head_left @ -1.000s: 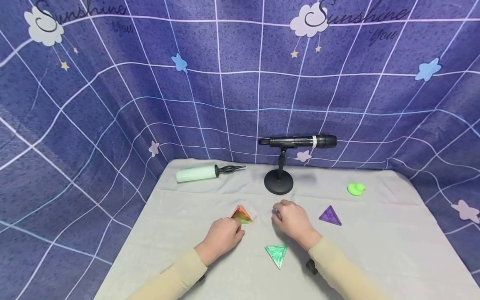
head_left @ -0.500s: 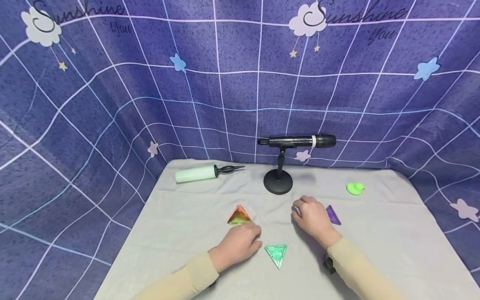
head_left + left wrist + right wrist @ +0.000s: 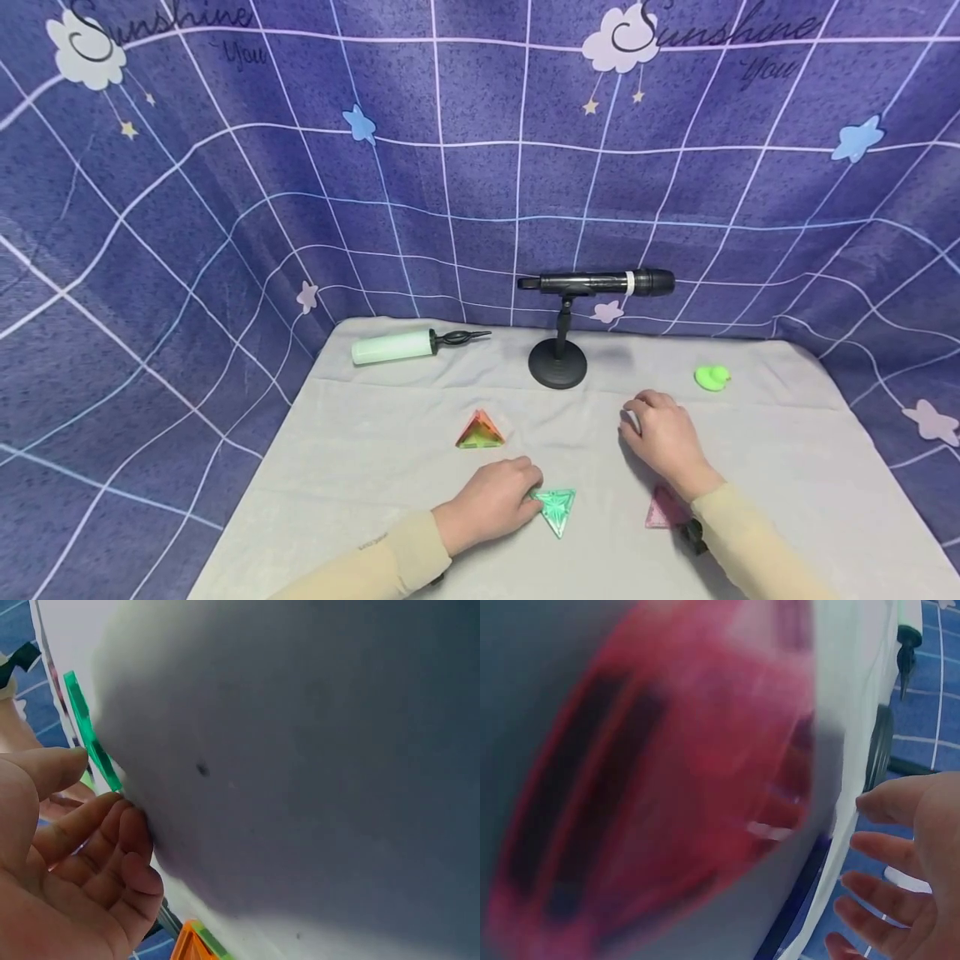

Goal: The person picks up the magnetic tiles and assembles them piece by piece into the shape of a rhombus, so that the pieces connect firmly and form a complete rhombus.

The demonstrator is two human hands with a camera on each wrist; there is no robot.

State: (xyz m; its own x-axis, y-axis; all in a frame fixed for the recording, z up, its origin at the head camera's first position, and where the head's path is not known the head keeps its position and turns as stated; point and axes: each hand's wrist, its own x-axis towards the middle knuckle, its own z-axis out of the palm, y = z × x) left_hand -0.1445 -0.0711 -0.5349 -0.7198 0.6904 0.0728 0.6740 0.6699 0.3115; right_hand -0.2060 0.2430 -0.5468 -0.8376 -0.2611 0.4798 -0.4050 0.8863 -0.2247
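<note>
While the backdrop (image 3: 480,183) behind the table (image 3: 352,475) reads "Sunshine You" twice, your left hand (image 3: 491,504) reaches in from the near left, thumb and fingertips at the left corner of one green triangle (image 3: 557,510); whether they pinch it cannot be told. Your right hand (image 3: 666,437) arches over the table's right half, fingers loosely bent and gripping nothing, one pink triangle (image 3: 662,512) near its wrist. One orange-and-green pyramid (image 3: 481,430) sits left of centre; one microphone (image 3: 592,283), one pump (image 3: 393,347) and one duck (image 3: 712,378) line the far edge.
</note>
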